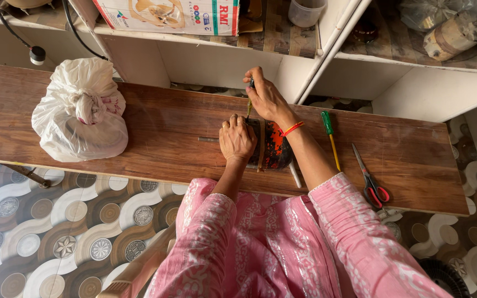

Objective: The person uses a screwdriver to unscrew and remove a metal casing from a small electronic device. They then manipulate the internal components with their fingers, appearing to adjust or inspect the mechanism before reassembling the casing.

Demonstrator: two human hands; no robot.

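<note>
I see the long brown tabletop (167, 118) first, a smooth wood-grain plank running across the view above a patterned tile floor (56, 237). At ten o'clock on it sits a knotted white plastic bag (78, 110), soft and crinkled. At the middle lies the thing in hand: a dark rounded motor part (274, 146), black with orange-red patches and a tan band round it, a thin metal shaft (208, 139) sticking out toward nine o'clock. My left hand (237, 140) rests on top of it, fingers curled down and pressed together against its side. My right hand (266, 96), at twelve o'clock of the part, has its fingers pinched on a slim tool (249, 105) with a greenish shank pointing down into the part's top edge. A red thread band (292, 128) circles that wrist. At three o'clock lie a screwdriver (329, 135) with green handle and yellow shaft, then scissors (370, 176) with red handles, both flat on the wood and apart from the part.
</note>
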